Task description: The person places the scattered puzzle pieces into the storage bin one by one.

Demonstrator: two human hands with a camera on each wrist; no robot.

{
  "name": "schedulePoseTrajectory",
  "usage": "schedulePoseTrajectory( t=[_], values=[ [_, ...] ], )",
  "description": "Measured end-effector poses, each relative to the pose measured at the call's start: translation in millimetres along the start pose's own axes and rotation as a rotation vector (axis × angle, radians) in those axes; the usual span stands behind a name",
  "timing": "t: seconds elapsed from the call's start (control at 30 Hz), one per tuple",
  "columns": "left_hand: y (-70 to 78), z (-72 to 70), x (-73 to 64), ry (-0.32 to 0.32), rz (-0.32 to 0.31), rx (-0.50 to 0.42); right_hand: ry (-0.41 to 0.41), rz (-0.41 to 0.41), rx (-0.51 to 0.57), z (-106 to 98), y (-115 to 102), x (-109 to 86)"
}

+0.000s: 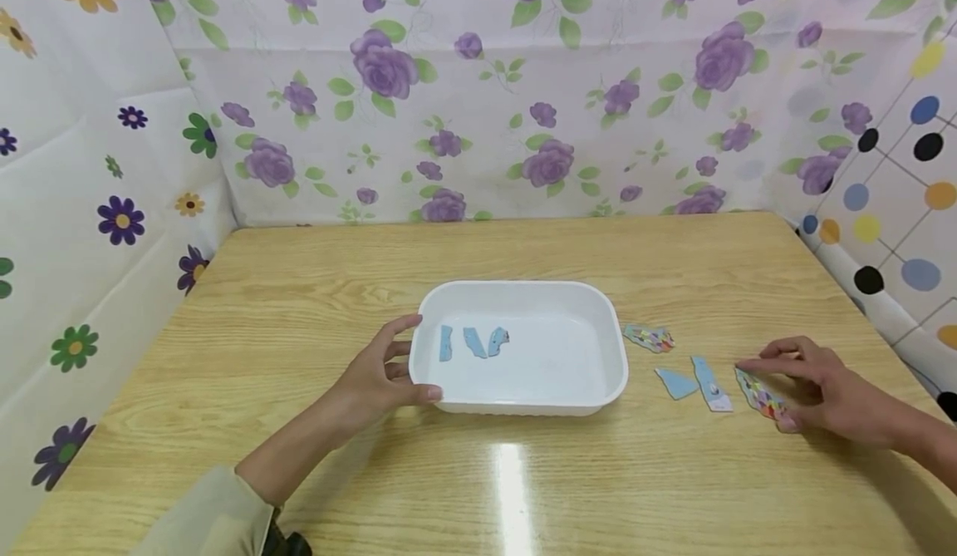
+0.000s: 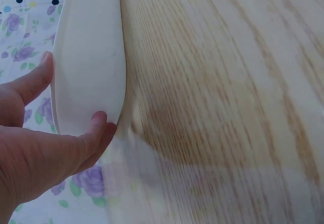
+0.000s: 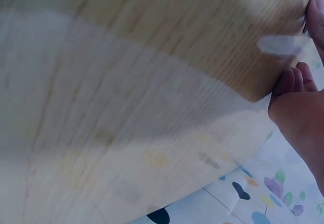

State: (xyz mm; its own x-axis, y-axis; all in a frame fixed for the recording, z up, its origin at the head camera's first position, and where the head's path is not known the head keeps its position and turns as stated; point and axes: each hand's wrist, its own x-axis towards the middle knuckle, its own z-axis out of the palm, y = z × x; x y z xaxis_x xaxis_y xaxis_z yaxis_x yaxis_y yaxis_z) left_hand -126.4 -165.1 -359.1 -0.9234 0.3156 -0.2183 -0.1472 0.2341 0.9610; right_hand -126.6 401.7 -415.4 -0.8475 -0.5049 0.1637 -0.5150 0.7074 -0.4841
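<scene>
Three jagged pieces (image 1: 474, 342) in smooth tray (image 1: 553, 356).

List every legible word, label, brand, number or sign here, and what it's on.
No readable text in any view.
Slim light-blue picture piece with a white end: tiny marks there, too small to tell whether they are lettering.
White plastic tub: nothing legible.

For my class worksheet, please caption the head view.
Left grip holds a white tray containing three blue pieces; right grip touches a colourful piece on the wooden table.

Three pieces (image 1: 474, 342) in tray (image 1: 553, 361), four to right.
</scene>
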Motion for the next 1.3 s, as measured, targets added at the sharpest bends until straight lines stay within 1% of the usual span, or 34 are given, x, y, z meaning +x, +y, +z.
schedulePoseTrajectory(
  t=[0.1,0.2,0.37,0.47,0.53,0.73,0.8,1.0,1.23,1.3],
  values=[
    [0.3,0.4,-0.8,0.0,-0.002,0.001,-0.01,0.003,0.014,0,0,-0.3],
    [1.0,0.3,-1.4,0.006,-0.004,0.004,0.002,-0.007,0.019,1,0,-0.1],
    [2.1,-0.2,-1.6,0.008,0.001,0.004,0.032,-0.042,-0.018,3,-1,-0.7],
    [1.9,-0.1,-1.0,0.005,0.005,0.004,0.027,-0.041,-0.018,2,-1,-1.2],
    [1.6,0.1,-0.6,0.002,0.005,0.004,0.011,-0.024,-0.002,1,-2,-0.5],
    [1.3,0.0,-0.4,-0.002,0.007,0.002,-0.053,0.082,0.073,-10,-5,5.3],
    [1.3,0.0,-0.2,-0.004,0.007,0.0,-0.061,0.11,0.098,-15,-7,8.3],
    [0.1,0.2,0.2,-0.009,0.002,0.0,-0.048,0.179,0.073,-26,-14,16.6],
    [-0.4,-0.3,0.7,-0.007,0.009,-0.005,-0.071,0.222,0.112,-29,-19,27.8],
    [-0.5,-0.2,1.1,-0.007,0.007,-0.007,-0.076,0.22,0.122,-28,-20,32.2]
  ],
)
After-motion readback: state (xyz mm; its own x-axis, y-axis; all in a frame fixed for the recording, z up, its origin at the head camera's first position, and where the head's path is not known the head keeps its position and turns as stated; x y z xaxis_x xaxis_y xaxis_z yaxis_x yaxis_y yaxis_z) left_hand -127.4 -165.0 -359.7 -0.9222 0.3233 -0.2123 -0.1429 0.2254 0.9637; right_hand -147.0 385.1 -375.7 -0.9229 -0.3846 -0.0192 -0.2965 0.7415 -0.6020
